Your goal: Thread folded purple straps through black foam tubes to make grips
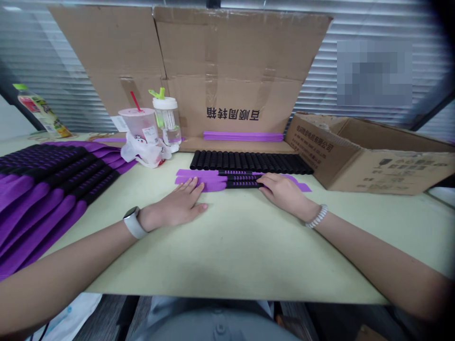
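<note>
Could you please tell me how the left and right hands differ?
The left hand lies flat with its thumb spread out; the right hand has its fingers bunched. The left hand's fingertips rest on purple strips, the right hand's touch black sleeves. The left wears a watch, the right a bracelet. Both are palm down.

Matt brown cardboard forms the upright panel behind my pale, smooth worktop and the open box. Black sleeves look dull and ribbed beside flat, matt purple strips. A clear plastic bottle has a white lid; the cup sits in a thin, crinkled plastic bag.
</note>
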Demonstrator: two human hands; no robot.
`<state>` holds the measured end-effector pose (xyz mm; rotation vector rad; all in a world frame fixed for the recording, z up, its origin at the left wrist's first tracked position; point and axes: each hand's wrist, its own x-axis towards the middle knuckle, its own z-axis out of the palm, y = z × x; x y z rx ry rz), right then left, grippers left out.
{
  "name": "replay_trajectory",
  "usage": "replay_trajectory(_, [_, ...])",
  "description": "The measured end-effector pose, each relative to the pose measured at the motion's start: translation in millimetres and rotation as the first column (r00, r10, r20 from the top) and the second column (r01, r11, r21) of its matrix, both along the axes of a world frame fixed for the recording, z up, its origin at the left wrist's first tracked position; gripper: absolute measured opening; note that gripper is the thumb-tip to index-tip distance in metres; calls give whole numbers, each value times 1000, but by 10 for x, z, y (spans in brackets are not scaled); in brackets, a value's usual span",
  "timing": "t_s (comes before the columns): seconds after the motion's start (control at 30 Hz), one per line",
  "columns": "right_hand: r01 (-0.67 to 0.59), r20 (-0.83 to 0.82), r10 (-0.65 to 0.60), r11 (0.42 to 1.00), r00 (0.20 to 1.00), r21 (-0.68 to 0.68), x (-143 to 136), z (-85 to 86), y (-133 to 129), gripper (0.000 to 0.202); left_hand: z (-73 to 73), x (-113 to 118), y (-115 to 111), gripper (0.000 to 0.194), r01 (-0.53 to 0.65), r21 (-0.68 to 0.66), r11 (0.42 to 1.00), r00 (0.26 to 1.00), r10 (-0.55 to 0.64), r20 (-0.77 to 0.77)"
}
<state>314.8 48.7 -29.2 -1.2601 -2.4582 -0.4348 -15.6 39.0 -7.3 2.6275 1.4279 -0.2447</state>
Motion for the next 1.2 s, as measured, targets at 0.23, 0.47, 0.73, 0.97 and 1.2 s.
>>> replay_trajectory(0.23, [-7,0,7,1000,1000,-5,15,5,-1,25,-3,12,13,81,3,-5,1000,1000,-3,-24])
replay_trajectory(0.47, [-8,-21,7,1000,1000,-8,46,-3,5,25,-17,-6,21,83,6,-6,1000,1000,-6,12])
replay_trajectory(0.73, [-17,-36,16,1000,999,-25,60,-7,21,26,-42,-37,14,83,19,25,999,998,-20,56])
replay_trajectory(0.97, [-24,-41,22,999,999,-38,66,33,12,25,-56,-23,26,83,20,21,1000,996,-21,81])
replay_trajectory(1.2, [-38,-38,37,999,999,-17,86,10,14,25,-71,-45,23,83,31,36,999,997,-34,74])
